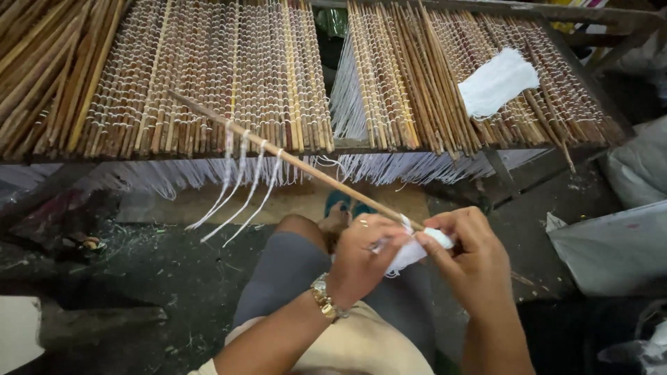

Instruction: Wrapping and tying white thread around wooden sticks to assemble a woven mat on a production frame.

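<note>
Lower centre: left hand [361, 253] and right hand [467, 251] both pinched shut around white thread [417, 250] at the near end of a thin stick [292, 161] that slants to the upper left. Best to keep thread taut, wraps tight, stick steady. Stick mat [208, 76] across the top.

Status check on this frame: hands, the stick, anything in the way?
Left hand and right hand pinch white thread at the stick end. Stick slants up over the rack. Nothing blocking.
</note>
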